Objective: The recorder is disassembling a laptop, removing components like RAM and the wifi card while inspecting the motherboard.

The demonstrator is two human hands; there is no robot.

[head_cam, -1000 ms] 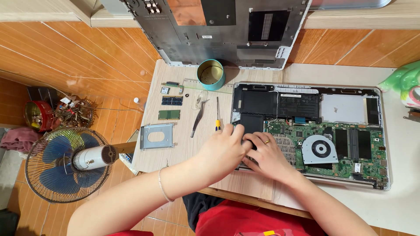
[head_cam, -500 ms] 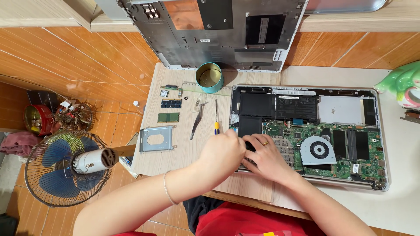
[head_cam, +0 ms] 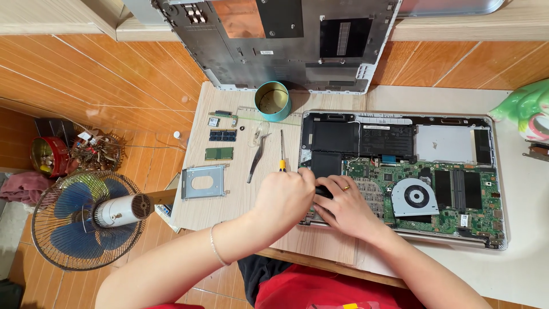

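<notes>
Both hands closed round small black part: left hand, right hand, at front left corner of open laptop. Risk: hard tug could snap part or scratch green board.

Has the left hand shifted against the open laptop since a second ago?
No. The left hand stays pressed at the lower-left corner of the open laptop, just below the yellow-handled screwdriver, meeting the right hand as before.

A home repair corner: an opened laptop on a small wooden table, loose memory modules and tweezers, terracotta floor tiles, a floor fan lower left.
</notes>
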